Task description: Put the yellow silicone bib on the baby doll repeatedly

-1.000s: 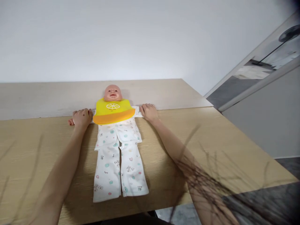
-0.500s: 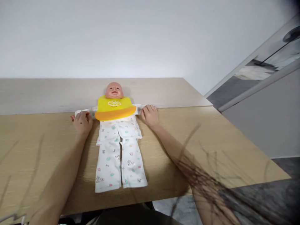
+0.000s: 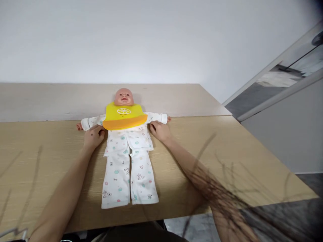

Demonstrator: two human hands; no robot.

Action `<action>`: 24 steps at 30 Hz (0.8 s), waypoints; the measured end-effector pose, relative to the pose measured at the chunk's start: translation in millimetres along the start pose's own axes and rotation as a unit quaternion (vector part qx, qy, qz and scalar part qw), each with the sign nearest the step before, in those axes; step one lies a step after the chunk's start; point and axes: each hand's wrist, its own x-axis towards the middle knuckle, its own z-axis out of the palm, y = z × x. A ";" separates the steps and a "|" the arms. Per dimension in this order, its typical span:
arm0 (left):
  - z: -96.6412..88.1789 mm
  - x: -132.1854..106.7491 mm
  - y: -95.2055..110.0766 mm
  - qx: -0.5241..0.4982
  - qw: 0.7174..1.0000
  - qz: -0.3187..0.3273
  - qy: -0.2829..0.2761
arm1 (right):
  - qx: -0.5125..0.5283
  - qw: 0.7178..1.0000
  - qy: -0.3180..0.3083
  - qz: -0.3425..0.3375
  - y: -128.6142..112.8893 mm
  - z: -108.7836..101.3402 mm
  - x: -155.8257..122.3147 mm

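Observation:
A baby doll (image 3: pixel 123 96) lies on its back on the wooden table (image 3: pixel 227 148), head towards the wall. It wears a white printed shirt and trousers (image 3: pixel 128 171) and a yellow bib (image 3: pixel 124 116) with an orange pocket. Both sleeves stretch out sideways. My left hand (image 3: pixel 93 137) rests just below the doll's sleeve on the left, fingers curled, touching the shirt's side. My right hand (image 3: pixel 158 130) lies below the sleeve on the right, fingers curled against the shirt's edge. What the fingers hold, if anything, is hidden.
A white wall rises behind the table. A paler table section (image 3: pixel 50 101) lies at the back. To the right are a grey partition (image 3: pixel 290 127) and a sloped rail. Strands of dark hair hang across the lower right of the view.
Both hands have slid off the doll's sleeves, down and inward to the sides of the shirt. The sleeves and small doll hands now show, stretched out flat.

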 end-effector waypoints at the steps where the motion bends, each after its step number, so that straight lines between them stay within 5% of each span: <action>1: 0.8 -0.1 0.7 0.002 1.000 0.005 0.000 | 0.004 1.000 0.000 0.007 0.6 0.6 0.0; 7: 2.8 -0.4 -1.2 0.043 0.999 0.014 -0.008 | 0.006 0.999 0.005 0.032 2.6 3.3 -1.6; 15: 6.4 -0.4 -1.1 0.076 0.995 0.056 -0.041 | 0.007 0.996 -0.052 -0.074 -7.5 -6.6 -5.0; 24: 3.3 5.5 13.6 0.150 0.987 -0.009 -0.053 | 0.019 0.997 -0.016 0.074 -9.0 -3.3 1.8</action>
